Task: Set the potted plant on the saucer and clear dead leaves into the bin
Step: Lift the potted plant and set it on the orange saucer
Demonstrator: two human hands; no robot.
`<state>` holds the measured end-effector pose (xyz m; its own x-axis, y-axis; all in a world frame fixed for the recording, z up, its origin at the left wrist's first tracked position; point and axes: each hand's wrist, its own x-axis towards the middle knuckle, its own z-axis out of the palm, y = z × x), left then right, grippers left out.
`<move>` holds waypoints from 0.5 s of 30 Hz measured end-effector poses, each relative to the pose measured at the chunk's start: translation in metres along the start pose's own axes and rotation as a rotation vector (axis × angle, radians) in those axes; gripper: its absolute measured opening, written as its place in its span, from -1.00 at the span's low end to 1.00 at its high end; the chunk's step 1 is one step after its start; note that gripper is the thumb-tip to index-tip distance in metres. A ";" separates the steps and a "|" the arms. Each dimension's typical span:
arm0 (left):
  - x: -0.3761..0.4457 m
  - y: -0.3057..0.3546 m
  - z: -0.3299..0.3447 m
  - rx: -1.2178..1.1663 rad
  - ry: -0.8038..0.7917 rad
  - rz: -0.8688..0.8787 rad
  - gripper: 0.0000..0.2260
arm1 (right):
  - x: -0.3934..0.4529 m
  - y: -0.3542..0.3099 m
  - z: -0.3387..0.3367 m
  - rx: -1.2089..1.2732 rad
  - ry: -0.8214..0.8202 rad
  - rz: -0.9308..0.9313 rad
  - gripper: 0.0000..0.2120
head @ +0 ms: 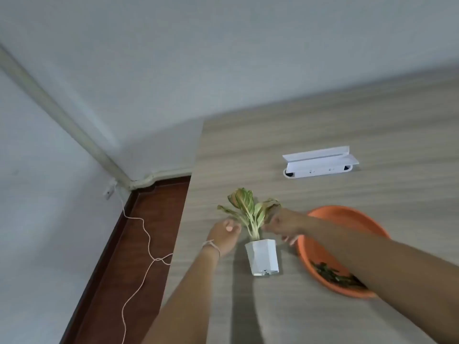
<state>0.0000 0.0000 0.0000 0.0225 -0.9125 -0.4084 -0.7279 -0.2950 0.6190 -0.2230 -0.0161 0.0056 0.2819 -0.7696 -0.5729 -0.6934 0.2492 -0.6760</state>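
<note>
A small plant with pale green and pink leaves (248, 209) stands in a white faceted pot (263, 256) directly on the wood-grain table. My left hand (224, 234) is just left of the stems, its fingers curled in with nothing visible in them. My right hand (283, 224) reaches in from the right and overlaps a browned leaf (273, 203); motion blur hides whether it grips the leaf. An orange round dish (347, 219) sits right of the pot, partly under my right forearm. A small heap of dark dead leaves (335, 276) lies in its near side.
A white flat device with a raised flap (320, 162) lies further back on the table (248, 150). The table's left edge drops to a red-brown floor (139, 244), where a thin white cable (146, 234) runs from a wall socket. Grey walls stand behind.
</note>
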 end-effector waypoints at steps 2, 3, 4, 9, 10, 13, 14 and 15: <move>0.005 -0.029 0.015 -0.086 0.020 -0.091 -0.48 | 0.004 0.006 0.026 -0.017 -0.029 0.102 -0.50; 0.002 -0.041 0.023 -0.120 0.006 -0.124 -0.44 | 0.006 0.011 0.041 0.001 -0.029 0.129 -0.48; -0.001 -0.051 0.032 -0.157 -0.036 -0.158 -0.44 | 0.007 0.014 0.056 0.054 0.001 0.147 -0.46; -0.008 -0.052 0.066 -0.343 -0.185 -0.236 -0.77 | 0.012 0.024 0.083 0.210 0.177 0.184 -0.55; -0.007 -0.054 0.069 -0.352 -0.181 -0.232 -0.80 | 0.012 0.025 0.085 0.206 0.169 0.179 -0.61; -0.003 -0.058 0.079 -0.368 -0.173 -0.214 -0.84 | 0.018 0.036 0.091 0.315 0.167 0.174 -0.77; -0.003 -0.058 0.081 -0.372 -0.175 -0.215 -0.86 | 0.019 0.039 0.093 0.314 0.180 0.177 -0.76; -0.003 -0.058 0.084 -0.380 -0.163 -0.205 -0.88 | 0.018 0.041 0.094 0.275 0.200 0.162 -0.72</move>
<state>-0.0152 0.0433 -0.0910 0.0092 -0.7770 -0.6295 -0.4161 -0.5754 0.7041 -0.1836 0.0354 -0.0761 0.0292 -0.8004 -0.5987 -0.5071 0.5043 -0.6990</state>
